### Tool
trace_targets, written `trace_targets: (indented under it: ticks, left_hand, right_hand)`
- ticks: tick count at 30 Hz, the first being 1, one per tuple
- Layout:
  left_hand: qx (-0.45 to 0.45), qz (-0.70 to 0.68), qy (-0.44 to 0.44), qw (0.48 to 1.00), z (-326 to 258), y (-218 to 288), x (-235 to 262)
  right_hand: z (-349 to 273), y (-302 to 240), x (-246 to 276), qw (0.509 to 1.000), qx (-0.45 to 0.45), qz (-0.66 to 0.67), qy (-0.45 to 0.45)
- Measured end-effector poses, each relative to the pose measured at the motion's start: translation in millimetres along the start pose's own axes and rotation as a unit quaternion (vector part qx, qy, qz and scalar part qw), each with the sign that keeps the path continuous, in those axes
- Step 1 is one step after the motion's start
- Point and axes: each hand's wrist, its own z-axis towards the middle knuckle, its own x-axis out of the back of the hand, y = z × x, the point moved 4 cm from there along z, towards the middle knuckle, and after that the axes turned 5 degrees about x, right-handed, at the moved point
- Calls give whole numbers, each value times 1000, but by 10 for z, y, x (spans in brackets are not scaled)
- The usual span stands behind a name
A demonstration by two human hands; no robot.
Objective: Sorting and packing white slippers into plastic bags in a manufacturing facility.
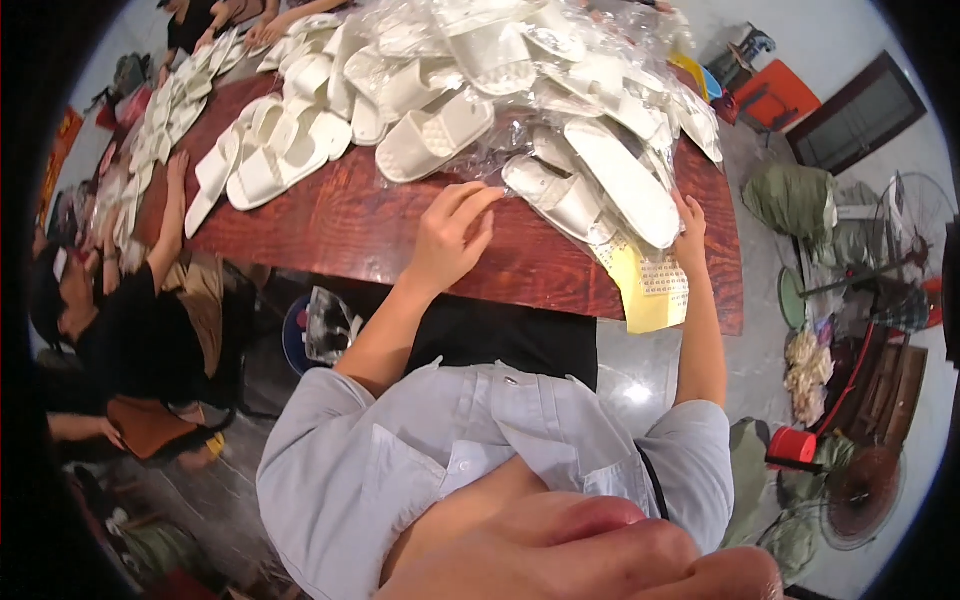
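My left hand (pixel 455 236) is over the table's near edge, its thumb apart from the fingers. Its fingertips reach the clear plastic film beside a wrapped white slipper (pixel 435 135). At the right, my right hand (pixel 690 230) grips the edge of a long white slipper (pixel 622 180), which lies tilted with its flat face up. Part of that hand's grip is hidden behind the slipper. Just left of it rests another white slipper (pixel 560 195) with a broad strap. Under the slippers, a yellow sheet (pixel 648 285) with rows of small labels hangs over the table edge.
A large heap of white slippers (pixel 490 55), many in clear plastic, covers the far side of the red-brown wooden table (pixel 350 225). Other people work along the left side, one in a black shirt (pixel 150 340). A standing fan (pixel 865 495) and green sacks (pixel 790 205) are at the right.
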Motion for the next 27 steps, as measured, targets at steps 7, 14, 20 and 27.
trace_targets:
  ticks: [7, 14, 20, 27]
  left_hand:
    - [-69, 0, -81, 994, 74, 337, -548]
    - [-137, 110, -46, 983, 523, 875, -1135]
    - [-24, -91, -66, 993, 683, 933, -1400]
    - [112, -268, -186, 939, 40, 669, -929]
  right_hand:
    - [375, 435, 138, 879, -126, 437, 145]
    - [753, -635, 657, 784, -29, 565, 255]
    - [749, -2286, 1406, 883, 350, -49, 307]
    - [695, -3393, 1034, 879, 434, -99, 169]
